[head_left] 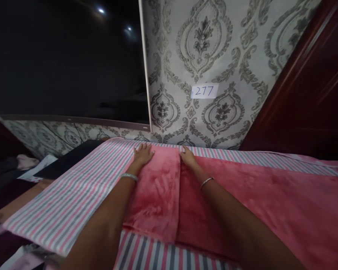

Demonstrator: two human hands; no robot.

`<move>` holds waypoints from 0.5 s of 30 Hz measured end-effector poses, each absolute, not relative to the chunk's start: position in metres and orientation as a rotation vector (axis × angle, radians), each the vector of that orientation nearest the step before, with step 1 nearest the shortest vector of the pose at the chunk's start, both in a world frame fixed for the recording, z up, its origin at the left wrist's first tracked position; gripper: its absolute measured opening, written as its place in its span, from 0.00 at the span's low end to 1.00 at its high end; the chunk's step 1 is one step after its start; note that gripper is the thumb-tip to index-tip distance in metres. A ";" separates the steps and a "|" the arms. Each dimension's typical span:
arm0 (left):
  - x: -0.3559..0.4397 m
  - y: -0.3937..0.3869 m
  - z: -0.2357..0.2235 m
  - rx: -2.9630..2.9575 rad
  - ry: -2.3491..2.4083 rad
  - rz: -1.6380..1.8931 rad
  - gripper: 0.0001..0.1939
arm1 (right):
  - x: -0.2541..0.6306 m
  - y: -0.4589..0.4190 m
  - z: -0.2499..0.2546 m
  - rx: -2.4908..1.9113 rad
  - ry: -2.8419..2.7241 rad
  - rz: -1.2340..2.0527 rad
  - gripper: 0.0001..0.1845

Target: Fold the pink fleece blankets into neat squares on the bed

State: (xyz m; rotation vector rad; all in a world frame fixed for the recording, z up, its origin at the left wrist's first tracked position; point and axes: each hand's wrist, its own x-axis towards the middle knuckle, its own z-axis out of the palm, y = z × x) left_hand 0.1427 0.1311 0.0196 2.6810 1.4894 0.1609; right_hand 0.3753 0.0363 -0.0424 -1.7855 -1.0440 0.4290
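A plush pink blanket (270,202) lies spread over a pink, grey and white striped sheet (73,195). A folded-over pink flap (157,187) lies on its left part. My left hand (143,154) rests flat, fingers spread, on the far end of that flap. My right hand (188,156) lies flat just right of the flap's edge, fingers stretched toward the wall. Each wrist carries a thin silver bangle.
A patterned grey wall stands close behind, with a paper label reading 277 (204,91). A large dark screen (67,60) hangs at the upper left. A dark red wooden panel (307,93) stands at the right. A dark object and clutter (25,165) sit at the left.
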 end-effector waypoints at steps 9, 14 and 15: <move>0.138 0.134 -0.007 2.683 1.451 0.243 0.32 | 0.377 0.052 -0.041 -1.567 -1.025 0.757 0.29; 0.138 0.135 -0.006 2.667 1.447 0.232 0.32 | 0.374 0.050 -0.037 -1.444 -1.044 0.782 0.22; 0.138 0.135 -0.007 2.668 1.446 0.229 0.32 | 0.374 0.050 -0.038 -1.425 -1.046 0.775 0.22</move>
